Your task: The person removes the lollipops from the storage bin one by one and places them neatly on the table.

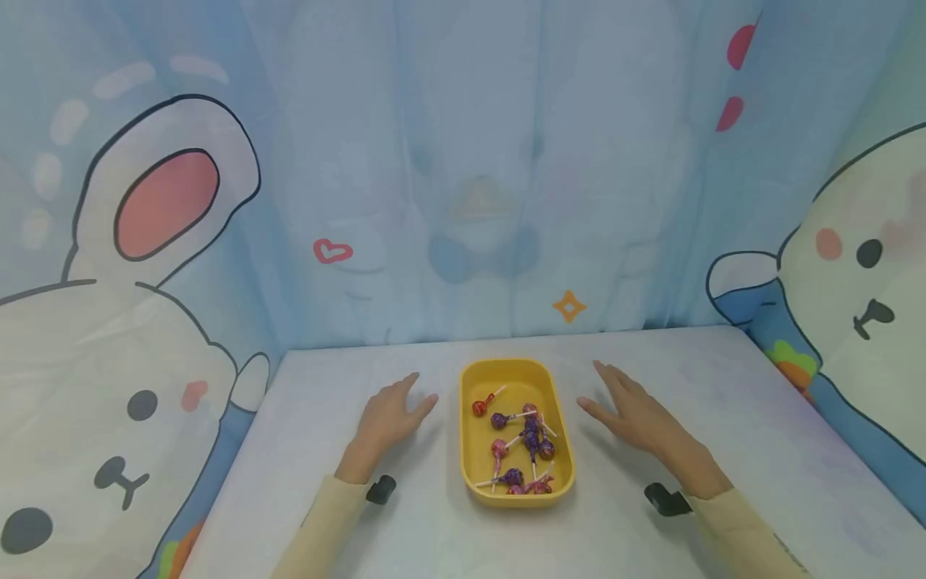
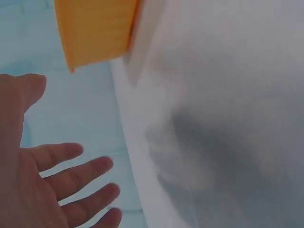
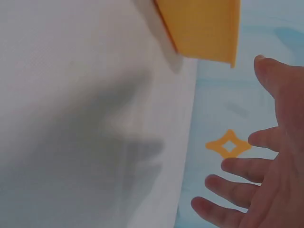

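Yellow and the only one, the tray [image 1: 528, 386] sits on the table [image 1: 723, 402] between two hands, the left hand [image 1: 391, 414] and right hand [image 1: 629, 410] near but apart from it, fingers spread. It holds about ten lollipops [image 1: 499, 448], one red, others purple or pink, overlapping too much to count surely. The step looks like readiness before contact; gripping the tray would call for both hands moving inward.
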Tool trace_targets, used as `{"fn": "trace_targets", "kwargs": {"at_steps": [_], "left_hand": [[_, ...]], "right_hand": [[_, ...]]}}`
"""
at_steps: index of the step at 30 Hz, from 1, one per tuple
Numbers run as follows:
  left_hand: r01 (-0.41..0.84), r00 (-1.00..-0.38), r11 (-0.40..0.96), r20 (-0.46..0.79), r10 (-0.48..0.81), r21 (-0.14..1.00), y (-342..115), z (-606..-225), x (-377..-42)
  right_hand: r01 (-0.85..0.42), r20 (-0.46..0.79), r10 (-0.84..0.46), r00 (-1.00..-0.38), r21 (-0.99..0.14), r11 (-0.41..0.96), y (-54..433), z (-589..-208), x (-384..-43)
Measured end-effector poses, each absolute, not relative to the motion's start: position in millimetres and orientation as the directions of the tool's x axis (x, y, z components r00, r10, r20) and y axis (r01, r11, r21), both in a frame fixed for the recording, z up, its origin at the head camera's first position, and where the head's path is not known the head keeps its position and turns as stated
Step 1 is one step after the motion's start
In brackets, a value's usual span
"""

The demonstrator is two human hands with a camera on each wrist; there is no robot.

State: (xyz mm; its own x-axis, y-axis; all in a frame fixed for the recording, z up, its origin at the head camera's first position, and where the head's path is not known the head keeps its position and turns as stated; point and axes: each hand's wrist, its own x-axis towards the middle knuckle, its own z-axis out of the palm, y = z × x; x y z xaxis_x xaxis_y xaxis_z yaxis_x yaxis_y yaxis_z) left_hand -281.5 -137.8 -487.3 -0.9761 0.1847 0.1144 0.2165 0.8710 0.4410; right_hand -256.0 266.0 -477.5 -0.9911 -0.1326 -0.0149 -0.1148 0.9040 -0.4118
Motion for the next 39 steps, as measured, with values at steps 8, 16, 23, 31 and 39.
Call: {"fn": "trace_targets", "kwargs": {"at_steps": [8, 16, 23, 31, 39], "left_hand": [[0.270, -0.955, 0.823, 0.031, 0.294, 0.500, -114, -479, -279], [0.228, -0.961, 0.799, -0.004, 0.276, 0.557, -100, -480, -274], [0.247, -0.957, 0.789, 0.013, 0.290, 0.562, -91, -480, -273], [0.246, -0.960, 0.800, 0.023, 0.280, 0.547, -85, -478, -278], [0.193, -0.969, 0.789, -0.014, 0.247, 0.583, -84, -481, -277]], "right_hand": [[-0.201, 0.052, -0.196, -0.979, -0.390, 0.899, 251, -465, -254], [-0.259, 0.100, -0.239, -0.966, -0.368, 0.893, 231, -457, -256], [-0.294, 0.114, -0.272, -0.956, -0.334, 0.895, 218, -451, -262], [-0.365, 0.165, -0.329, -0.930, -0.298, 0.882, 204, -443, -268], [-0.364, 0.103, -0.350, -0.931, -0.291, 0.885, 188, -442, -274]]}}
